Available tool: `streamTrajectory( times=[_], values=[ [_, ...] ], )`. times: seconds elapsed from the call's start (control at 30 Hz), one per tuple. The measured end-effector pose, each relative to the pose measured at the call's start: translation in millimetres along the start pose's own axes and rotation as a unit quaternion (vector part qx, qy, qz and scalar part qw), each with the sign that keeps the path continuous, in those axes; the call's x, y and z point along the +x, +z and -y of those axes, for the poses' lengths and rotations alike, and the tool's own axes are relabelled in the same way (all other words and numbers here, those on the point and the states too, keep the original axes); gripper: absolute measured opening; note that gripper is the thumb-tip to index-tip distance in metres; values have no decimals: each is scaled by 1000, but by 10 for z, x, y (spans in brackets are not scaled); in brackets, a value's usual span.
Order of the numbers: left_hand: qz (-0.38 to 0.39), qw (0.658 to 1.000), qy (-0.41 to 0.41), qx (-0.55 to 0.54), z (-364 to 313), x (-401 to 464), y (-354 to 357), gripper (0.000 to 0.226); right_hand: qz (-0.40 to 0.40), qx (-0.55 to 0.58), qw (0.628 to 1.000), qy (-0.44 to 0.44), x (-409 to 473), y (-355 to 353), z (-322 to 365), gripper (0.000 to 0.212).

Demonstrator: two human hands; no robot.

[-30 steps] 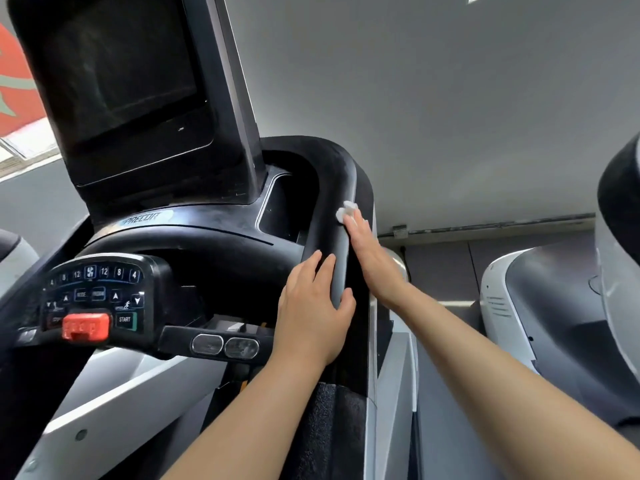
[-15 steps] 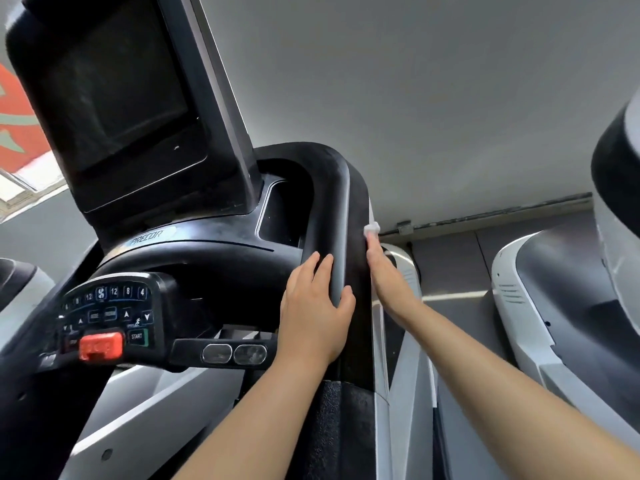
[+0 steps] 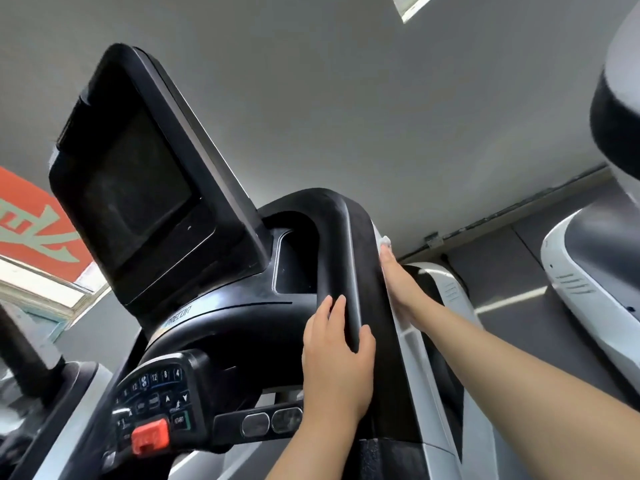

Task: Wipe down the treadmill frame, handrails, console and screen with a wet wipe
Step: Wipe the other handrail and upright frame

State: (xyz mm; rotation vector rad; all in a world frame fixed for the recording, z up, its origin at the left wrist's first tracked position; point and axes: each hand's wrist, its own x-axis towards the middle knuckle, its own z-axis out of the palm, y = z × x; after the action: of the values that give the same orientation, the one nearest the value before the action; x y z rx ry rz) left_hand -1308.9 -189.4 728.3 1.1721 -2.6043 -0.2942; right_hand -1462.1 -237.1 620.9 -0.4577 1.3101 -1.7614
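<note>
On handrail (image 3: 341, 258): left hand (image 3: 337, 362) grips; right hand (image 3: 403, 285) presses wipe (image 3: 385, 242)

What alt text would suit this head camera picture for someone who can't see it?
A person's right hand presses a white wet wipe against the outer side of a treadmill's black handrail, while the left hand grips it lower down. A dark screen tilts above.
</note>
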Motion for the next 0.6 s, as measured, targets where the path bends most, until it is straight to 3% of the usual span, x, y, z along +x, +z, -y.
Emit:
streamTrajectory(
  times=[0.07, 0.17, 0.27, 0.4, 0.53, 0.6],
  values=[
    [0, 1000, 2, 9, -17, -8, -4, 54, 9, -14, 999, -41, -30, 8, 2, 67],
    [-2, 997, 5, 78, -77, 16, -53, 51, 12, -16, 1000, -21, -88, -110, 27, 68],
    [-10, 988, 62, 143, -153, 330, -124, 40, 9, -51, 998, -41, -91, -155, 81, 52],
    [72, 983, 107, 128, -209, 640, 20, 49, -5, -66, 996, -62, -92, -135, 80, 51],
    [60, 989, 100, 94, -121, 694, 107, 48, 26, -56, 994, -90, -12, -164, 147, 49],
    [58, 988, 105, 96, -103, 718, 107, 47, 9, -42, 998, -55, 129, -209, 9, 52]
  ],
)
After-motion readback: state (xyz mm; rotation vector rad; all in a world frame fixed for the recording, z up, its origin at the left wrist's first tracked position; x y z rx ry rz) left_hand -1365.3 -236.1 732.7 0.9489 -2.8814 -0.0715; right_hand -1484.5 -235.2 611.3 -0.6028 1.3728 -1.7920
